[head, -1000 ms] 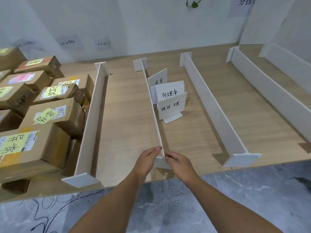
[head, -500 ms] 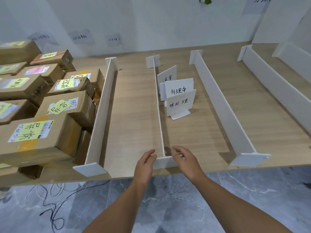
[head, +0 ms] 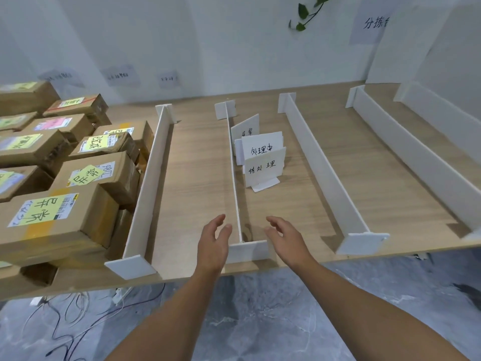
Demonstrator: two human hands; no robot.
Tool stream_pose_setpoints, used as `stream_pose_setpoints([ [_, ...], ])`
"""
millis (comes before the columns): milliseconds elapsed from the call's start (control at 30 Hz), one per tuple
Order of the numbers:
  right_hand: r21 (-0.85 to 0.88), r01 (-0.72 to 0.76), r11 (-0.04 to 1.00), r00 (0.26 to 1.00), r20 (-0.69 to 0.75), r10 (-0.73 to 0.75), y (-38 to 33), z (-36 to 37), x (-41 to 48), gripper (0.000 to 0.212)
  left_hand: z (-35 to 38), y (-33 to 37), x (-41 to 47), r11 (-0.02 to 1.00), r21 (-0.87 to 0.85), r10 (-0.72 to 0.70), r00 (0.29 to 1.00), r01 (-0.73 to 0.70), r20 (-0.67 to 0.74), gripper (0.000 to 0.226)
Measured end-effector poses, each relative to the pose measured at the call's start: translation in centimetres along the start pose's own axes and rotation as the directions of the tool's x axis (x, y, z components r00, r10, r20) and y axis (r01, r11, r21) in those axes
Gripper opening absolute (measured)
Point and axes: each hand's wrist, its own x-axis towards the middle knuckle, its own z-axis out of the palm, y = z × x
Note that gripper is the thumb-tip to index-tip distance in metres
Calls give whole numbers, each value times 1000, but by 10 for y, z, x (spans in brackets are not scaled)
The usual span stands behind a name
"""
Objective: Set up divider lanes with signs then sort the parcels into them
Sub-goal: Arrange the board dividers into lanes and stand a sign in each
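Since the left hand (head: 214,239) and right hand (head: 282,239) released the middle divider (head: 237,199), both hover open beside it. It stands unaided; placing the signs (head: 263,164) likely comes next.

Head view looks forward and down, close over the table (head: 364,194).

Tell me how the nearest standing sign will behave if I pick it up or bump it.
The nearest sign looks like thin white foam board, so probably light and stiff. It stands on one small flat foot, so a bump would likely tip it, perhaps into the signs close behind.
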Motion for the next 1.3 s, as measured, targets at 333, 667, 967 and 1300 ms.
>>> stream_pose_setpoints([
  [333,-65,66,996,964,-252,-80,-30,-75,-34,37,34,62,7,979,-83,198,971,-188,135,29],
  [667,-94,51,994,907,-413,-85,-34,-116,-70,40,74,87,-3,959,-32,277,912,-280,303,33],
  [967,-32,7,999,921,-390,-19,1,-158,-54,39,131,85,-4,982,-27,181,909,-185,374,36],
  [1300,33,-152,988,971,-182,156,87,-252,33,39,270,70,12,997,-36,-55,940,71,336,44],
])
